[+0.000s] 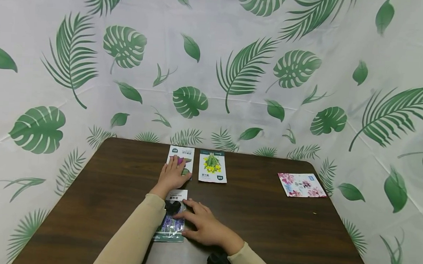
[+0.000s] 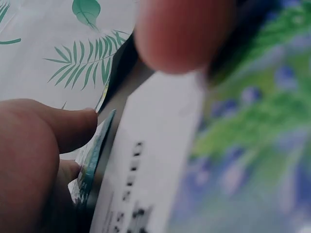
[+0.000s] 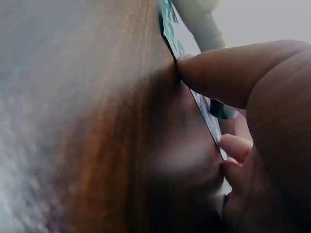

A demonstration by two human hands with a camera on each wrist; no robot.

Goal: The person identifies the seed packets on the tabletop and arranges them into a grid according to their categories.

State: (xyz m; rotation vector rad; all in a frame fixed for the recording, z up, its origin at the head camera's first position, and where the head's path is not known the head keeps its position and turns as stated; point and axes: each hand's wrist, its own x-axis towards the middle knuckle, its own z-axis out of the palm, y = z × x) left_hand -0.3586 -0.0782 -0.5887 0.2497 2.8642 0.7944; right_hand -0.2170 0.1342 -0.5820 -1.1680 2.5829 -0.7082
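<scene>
Packets numbered four on the dark wooden table (image 1: pixel 88 189) in the head view: an aubergine packet (image 1: pixel 186 153) and a yellow-flower packet (image 1: pixel 212 166) side by side at the far edge, a pink floral packet (image 1: pixel 302 184) well apart near the far right corner, and a purple-flower packet (image 1: pixel 173 221) toward the near edge. The left hand (image 1: pixel 171 175) lay flat with fingers spread on the aubergine packet; the right hand (image 1: pixel 207 226) rested, fingers straight, against the purple-flower packet's right edge.

From the left wrist, the purple-flower packet (image 2: pixel 160 170) loomed blurred, so grip detail was hard to tell.

From the right wrist, a fingertip (image 3: pixel 187 68) touched the packet's edge (image 3: pixel 194 94) against the wood. Sliding it well probably needed light, even pressure, keeping it flat.
</scene>
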